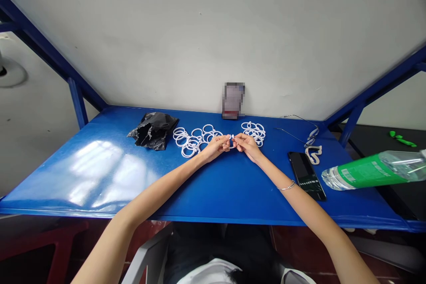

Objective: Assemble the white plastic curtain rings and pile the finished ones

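My left hand (217,145) and my right hand (246,143) meet over the middle of the blue table (100,168), fingers pinched together on one small white plastic ring (232,139) held between them. A loose heap of several white rings (195,139) lies just left of my left hand. A smaller heap of white rings (254,130) lies just behind my right hand. A thin bracelet sits on my right wrist.
A crumpled black plastic bag (153,129) lies left of the rings. A black phone (306,175), a white cable (313,151) and a lying clear bottle with a green label (372,171) are at the right. A small blurred card (233,100) leans on the wall.
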`<state>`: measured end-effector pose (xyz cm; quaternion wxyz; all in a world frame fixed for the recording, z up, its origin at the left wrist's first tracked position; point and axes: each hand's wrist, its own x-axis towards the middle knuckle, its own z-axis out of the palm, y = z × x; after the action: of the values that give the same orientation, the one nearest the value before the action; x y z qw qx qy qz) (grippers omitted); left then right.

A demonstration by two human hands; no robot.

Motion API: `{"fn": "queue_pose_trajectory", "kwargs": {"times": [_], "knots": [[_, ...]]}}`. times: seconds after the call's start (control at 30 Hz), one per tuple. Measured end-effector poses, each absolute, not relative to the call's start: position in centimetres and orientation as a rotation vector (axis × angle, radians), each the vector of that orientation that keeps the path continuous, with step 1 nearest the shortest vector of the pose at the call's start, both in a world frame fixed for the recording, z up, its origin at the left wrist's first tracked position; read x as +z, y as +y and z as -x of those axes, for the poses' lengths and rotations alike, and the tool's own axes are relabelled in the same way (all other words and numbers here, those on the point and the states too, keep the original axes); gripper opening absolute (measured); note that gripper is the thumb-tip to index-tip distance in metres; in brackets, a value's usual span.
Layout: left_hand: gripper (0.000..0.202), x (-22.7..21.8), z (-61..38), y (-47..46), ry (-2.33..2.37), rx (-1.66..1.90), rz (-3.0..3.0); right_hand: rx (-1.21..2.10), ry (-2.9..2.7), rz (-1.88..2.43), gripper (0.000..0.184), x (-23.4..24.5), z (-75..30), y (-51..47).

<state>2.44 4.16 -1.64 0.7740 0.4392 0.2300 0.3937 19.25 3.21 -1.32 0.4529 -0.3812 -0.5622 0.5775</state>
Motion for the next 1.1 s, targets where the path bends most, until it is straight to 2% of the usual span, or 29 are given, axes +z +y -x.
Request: {"fn": "queue_pose_trajectory", "kwargs": {"times": [0.37, 1.1], "knots": [[0.049, -2.01, -2.34, 4.07, 0.409, 0.848, -1.036, 1.697, -1.263, 0.879, 0.037, -1.38, -19.49, 3.31], [0.049, -1.93, -2.23, 3.83, 0.452, 0.801, -1.11, 1.668, -1.355, 0.849, 0.034, -1.5, -19.52, 3.3]]}}
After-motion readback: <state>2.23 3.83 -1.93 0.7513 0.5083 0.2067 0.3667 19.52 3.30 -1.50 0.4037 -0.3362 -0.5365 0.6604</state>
